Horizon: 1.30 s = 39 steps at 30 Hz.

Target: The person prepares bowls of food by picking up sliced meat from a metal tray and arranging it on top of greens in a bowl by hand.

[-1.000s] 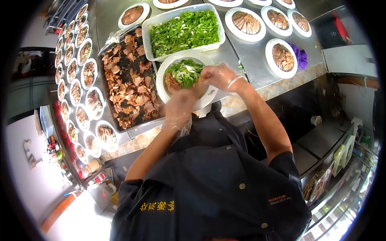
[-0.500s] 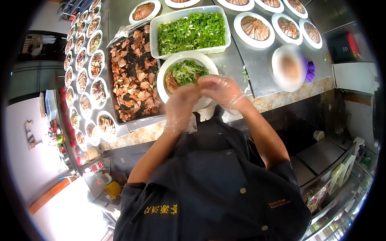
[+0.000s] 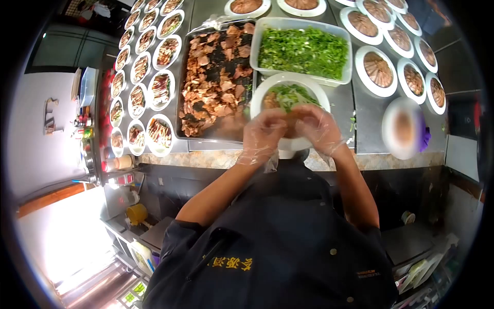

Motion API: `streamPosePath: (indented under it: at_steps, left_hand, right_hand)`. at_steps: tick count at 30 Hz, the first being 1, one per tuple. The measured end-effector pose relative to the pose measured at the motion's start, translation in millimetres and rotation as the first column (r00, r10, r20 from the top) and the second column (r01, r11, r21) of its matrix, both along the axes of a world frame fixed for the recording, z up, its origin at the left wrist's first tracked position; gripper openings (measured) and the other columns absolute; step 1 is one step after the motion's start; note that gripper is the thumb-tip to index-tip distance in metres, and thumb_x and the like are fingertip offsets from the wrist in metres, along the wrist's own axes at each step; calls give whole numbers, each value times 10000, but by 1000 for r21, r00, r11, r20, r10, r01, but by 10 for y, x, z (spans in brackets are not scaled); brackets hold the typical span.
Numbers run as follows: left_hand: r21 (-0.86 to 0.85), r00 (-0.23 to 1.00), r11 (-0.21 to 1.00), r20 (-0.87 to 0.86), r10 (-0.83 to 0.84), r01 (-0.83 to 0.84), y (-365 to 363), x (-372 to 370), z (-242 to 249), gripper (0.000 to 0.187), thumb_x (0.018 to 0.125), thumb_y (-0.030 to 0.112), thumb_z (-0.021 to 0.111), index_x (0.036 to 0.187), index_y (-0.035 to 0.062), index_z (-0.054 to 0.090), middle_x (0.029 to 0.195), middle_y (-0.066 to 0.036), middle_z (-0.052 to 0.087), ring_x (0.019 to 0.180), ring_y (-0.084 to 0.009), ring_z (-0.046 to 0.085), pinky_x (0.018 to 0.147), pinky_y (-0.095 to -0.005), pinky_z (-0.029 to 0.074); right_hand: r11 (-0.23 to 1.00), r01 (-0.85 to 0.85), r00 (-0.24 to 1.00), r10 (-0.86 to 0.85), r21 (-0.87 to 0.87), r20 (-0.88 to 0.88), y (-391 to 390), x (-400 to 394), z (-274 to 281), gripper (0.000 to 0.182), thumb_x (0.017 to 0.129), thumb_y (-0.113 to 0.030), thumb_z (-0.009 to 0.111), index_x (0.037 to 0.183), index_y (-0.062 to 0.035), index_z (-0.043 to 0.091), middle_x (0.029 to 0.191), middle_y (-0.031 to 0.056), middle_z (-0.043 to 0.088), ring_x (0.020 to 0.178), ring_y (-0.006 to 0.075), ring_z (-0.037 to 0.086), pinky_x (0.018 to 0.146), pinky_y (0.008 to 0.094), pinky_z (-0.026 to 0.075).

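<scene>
Both my hands wear clear plastic gloves and meet over a white plate (image 3: 259, 103) at the counter's near edge. My left hand (image 3: 265, 131) has its fingers curled in a pinch. Opposite it, my right hand (image 3: 320, 129) is closed the same way. Between the fingertips shows a brown piece of meat (image 3: 291, 123), partly hidden by the gloves. Chopped greens (image 3: 292, 96) lie on the plate, with browned meat beside them at the left. Behind it stands a clear plastic tub (image 3: 343, 77) full of chopped greens. A dark tray (image 3: 181, 123) of loose sliced meat sits to the left.
Several plates of dressed meat (image 3: 160, 90) stand in rows at far left. More plates of sliced meat (image 3: 378, 70) are at right and along the back. A blurred plate (image 3: 402, 129) sits by a purple cloth (image 3: 425, 138) near the right edge. Bits of greens (image 3: 353, 122) lie on the counter.
The camera view has shifted, so the counter's contents appear farther right. My hands have come into a more even, facing position at the plate's near side, still close together.
</scene>
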<state>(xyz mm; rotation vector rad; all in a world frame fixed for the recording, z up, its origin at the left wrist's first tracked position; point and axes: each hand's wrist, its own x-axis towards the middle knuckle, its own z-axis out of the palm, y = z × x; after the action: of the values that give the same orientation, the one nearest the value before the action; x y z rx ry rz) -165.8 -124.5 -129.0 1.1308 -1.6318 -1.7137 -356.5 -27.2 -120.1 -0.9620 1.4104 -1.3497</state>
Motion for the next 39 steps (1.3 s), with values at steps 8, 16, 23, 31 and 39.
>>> streamPosePath:
  at_steps: [8,16,23,31,39]
  left_hand:
    - [-44,789,976,597,-145,213,-1582,1016,-694,192,1015,25,714,1155,105,819,1130,-72,817,949,-158,766,855,-307,671]
    - [-308,695,884,718,-26,351,-2716,858,-1040,229,977,166,721,1182,96,793,1332,-240,720,1069,-414,738,962,-507,607]
    - [-382,506,556,859,-81,738,-3015,793,-1536,191,892,240,806,1052,142,769,1085,-135,724,1090,-367,702,945,-479,573]
    - [-235,389,501,893,-227,833,-3067,523,-1061,274,1000,274,774,1124,41,697,1129,-236,729,1104,-434,724,951,-530,604]
    - [-300,321,277,946,-34,913,-2967,518,-1359,283,1015,264,752,1129,7,729,1260,-206,713,1201,-369,702,1083,-479,546]
  right_hand:
    - [983,181,950,-171,16,-262,-604,281,52,240,1001,-77,746,1240,-62,744,1165,101,781,1007,199,765,896,329,605]
    - [950,273,794,-133,153,-594,-1028,492,255,184,1018,-54,746,1201,-39,744,1099,119,779,982,237,767,876,356,608]
    - [903,398,705,-190,160,-683,-1034,860,286,169,1026,-86,716,1188,-56,752,1127,126,788,974,295,770,943,411,583]
    - [874,477,643,-272,97,-716,-984,1006,347,188,1018,-178,708,1183,-99,756,1106,118,796,973,332,778,944,447,573]
    - [838,545,580,-395,-20,-712,-371,1061,365,208,1001,-152,699,1179,-63,761,1148,167,789,1123,393,729,1019,506,570]
